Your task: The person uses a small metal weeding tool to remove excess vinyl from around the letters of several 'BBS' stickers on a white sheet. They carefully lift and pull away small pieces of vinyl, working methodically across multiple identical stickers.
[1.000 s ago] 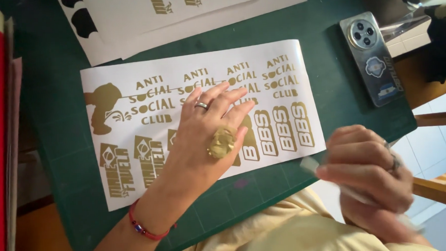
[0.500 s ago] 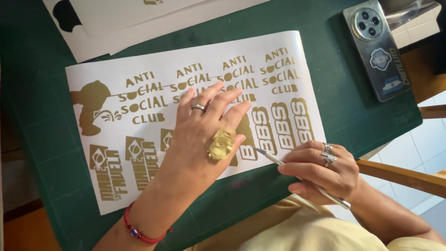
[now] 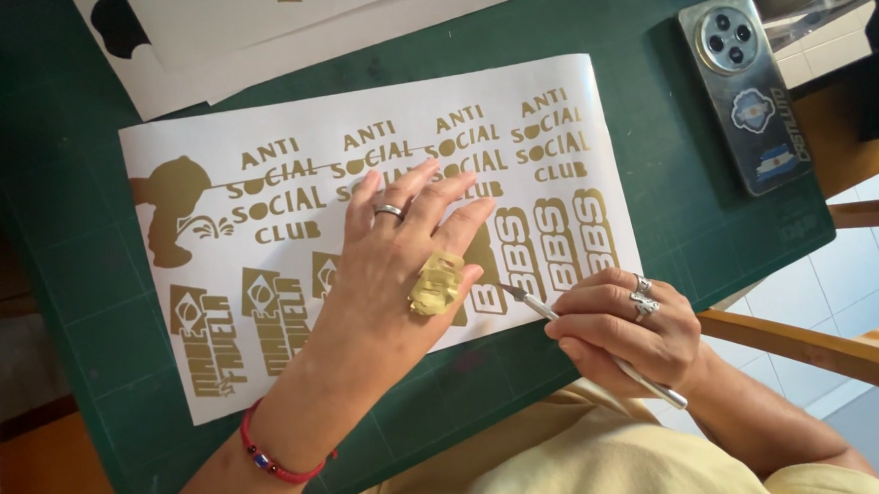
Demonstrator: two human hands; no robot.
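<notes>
Fingers of the right hand (image 3: 626, 333) pinch a craft knife (image 3: 561, 321), tip angled up-left toward the left hand (image 3: 400, 254) spread flat on the sticker sheet (image 3: 268, 383) near the cutting mat's (image 3: 87, 322) front edge.

Sticker sheet (image 3: 377, 181): white backing printed with gold lettering and logo decals in rows, lying flat and slightly rotated on the green mat. Knife (image 3: 582, 340): slim silver craft knife, held tilted, tip touching the sheet's lower edge beside a gold block-letter decal.
</notes>
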